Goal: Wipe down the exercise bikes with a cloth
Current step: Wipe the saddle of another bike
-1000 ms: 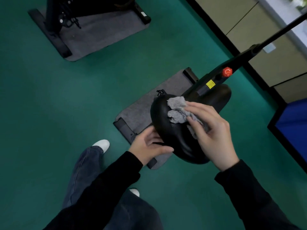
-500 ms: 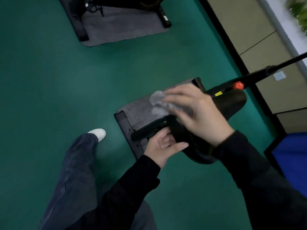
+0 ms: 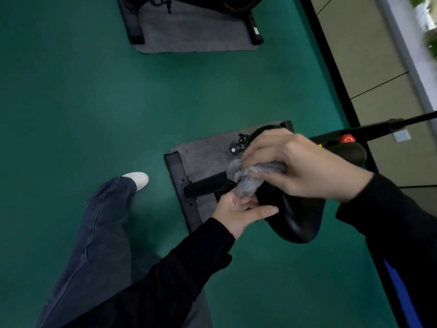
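A black bike saddle [image 3: 293,216] fills the middle right of the head view, above a grey floor mat [image 3: 208,152]. My right hand [image 3: 295,162] presses a crumpled grey cloth [image 3: 248,178] onto the saddle's left upper side. Below it, my left hand [image 3: 238,214] grips the saddle's left edge, thumb lying across the black surface. The bike's black frame with a red knob [image 3: 348,138] runs off to the right. Most of the saddle's front is hidden under my right hand.
A second exercise bike [image 3: 196,5] stands on its own grey mat at the top. Green floor surrounds both. My leg in dark jeans and a white shoe [image 3: 138,179] are at the left. A tan wall with a black skirting runs along the right.
My right hand has carried the cloth from the saddle's top over to its left side. My left hand stays on the saddle's edge. The view has shifted.
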Motion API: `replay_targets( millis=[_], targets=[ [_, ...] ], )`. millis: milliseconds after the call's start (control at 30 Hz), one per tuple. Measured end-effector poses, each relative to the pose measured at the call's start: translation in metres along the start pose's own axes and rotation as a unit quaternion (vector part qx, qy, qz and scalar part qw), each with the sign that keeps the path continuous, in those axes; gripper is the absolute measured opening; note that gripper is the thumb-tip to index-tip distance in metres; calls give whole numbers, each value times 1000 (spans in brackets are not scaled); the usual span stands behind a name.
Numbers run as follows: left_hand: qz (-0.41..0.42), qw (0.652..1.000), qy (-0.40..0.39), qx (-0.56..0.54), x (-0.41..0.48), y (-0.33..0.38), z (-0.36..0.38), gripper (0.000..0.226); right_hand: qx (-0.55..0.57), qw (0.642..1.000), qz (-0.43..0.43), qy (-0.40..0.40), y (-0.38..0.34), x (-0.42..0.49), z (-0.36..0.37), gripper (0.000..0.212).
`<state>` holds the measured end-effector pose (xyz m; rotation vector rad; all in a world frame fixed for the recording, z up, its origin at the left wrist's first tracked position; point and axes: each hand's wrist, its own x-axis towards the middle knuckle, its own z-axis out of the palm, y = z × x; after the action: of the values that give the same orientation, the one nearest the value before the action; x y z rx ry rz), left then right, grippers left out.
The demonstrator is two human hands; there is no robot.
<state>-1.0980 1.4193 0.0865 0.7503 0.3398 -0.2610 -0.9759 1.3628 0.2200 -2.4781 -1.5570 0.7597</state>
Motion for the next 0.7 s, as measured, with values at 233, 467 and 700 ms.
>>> replay_targets(
  millis=[233, 467, 700],
  targets=[
    [12, 996, -48, 68, 2, 14, -5, 43, 55, 988, 142, 6, 40, 49, -11, 11],
    [16, 978, -31, 204, 10, 34, -9, 99, 170, 933, 302, 93, 65, 30, -5, 27],
    [1, 949, -42, 312, 14, 42, -14, 112, 86, 898, 352, 248, 33, -8, 15, 21]
  ],
)
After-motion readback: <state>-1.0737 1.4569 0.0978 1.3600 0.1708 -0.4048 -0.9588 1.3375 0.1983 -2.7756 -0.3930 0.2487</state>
